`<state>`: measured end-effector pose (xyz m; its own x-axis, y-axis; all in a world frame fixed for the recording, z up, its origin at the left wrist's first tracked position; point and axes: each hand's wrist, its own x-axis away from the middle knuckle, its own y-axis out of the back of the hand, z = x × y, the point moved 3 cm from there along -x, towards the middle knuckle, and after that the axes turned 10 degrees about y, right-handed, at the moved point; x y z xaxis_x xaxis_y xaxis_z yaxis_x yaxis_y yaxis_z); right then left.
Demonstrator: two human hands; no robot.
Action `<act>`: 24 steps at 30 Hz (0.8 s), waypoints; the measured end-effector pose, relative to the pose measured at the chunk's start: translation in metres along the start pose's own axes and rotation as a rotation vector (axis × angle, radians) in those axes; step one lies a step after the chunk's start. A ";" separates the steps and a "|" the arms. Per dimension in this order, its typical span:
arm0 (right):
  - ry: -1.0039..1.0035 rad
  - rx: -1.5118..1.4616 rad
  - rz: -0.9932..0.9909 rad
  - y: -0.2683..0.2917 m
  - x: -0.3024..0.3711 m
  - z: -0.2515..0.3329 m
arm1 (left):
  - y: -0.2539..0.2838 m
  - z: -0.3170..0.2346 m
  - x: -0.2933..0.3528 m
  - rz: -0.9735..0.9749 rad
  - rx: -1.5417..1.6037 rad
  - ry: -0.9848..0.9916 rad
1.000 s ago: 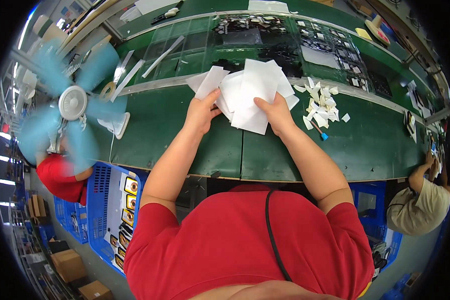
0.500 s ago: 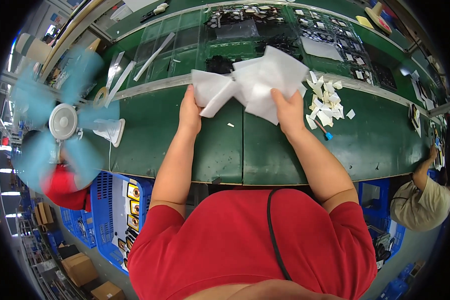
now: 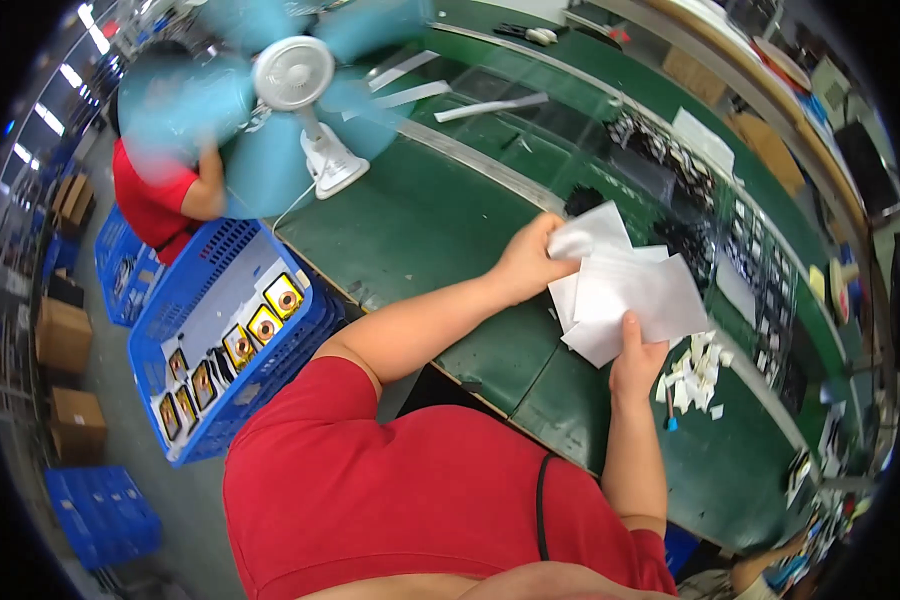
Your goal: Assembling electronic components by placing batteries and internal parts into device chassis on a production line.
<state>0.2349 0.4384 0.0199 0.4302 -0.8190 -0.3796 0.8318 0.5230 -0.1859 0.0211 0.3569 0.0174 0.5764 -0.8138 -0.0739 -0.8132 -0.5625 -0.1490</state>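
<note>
Both my hands hold a loose stack of thin white sheets (image 3: 635, 292) above the green work table (image 3: 410, 215); they look like soft packing paper or foam. My left hand (image 3: 532, 262) is closed on the upper left part of the stack, its fingers partly hidden. At the lower edge, my right hand (image 3: 638, 368) pinches the sheets with its thumb on top. The sheets overlap at different angles. Just beyond my right hand lies a heap of small cream-white scraps (image 3: 698, 372), with a blue-tipped tool (image 3: 672, 422) beside it.
A spinning blue fan (image 3: 295, 75) stands at the table's left end. Below it, a blue crate (image 3: 185, 330) holds yellow-and-black boxed parts. Trays of small dark parts (image 3: 660, 165) lie beyond the metal rail. A person in red (image 3: 165, 190) works at far left.
The view has turned to the left, bringing the fan and crate further in. The sheets, spread between my hands before, now lie closer together as one overlapping stack.
</note>
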 end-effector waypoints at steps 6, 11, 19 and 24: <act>-0.092 0.035 -0.106 -0.002 -0.010 -0.007 | -0.012 -0.007 0.010 0.357 0.675 0.337; -0.080 0.017 -0.089 -0.012 -0.007 -0.003 | -0.024 -0.001 0.018 0.675 0.577 0.185; -0.122 -0.028 -0.038 -0.011 -0.002 0.003 | -0.025 0.011 0.020 0.495 0.636 0.471; -0.112 -0.010 -0.107 0.001 0.002 -0.005 | -0.027 0.017 0.013 0.418 0.620 0.641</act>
<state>0.2343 0.4386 0.0145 0.3762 -0.8911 -0.2537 0.8717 0.4332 -0.2291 0.0518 0.3643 0.0041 -0.0491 -0.9578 0.2832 -0.6502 -0.1846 -0.7370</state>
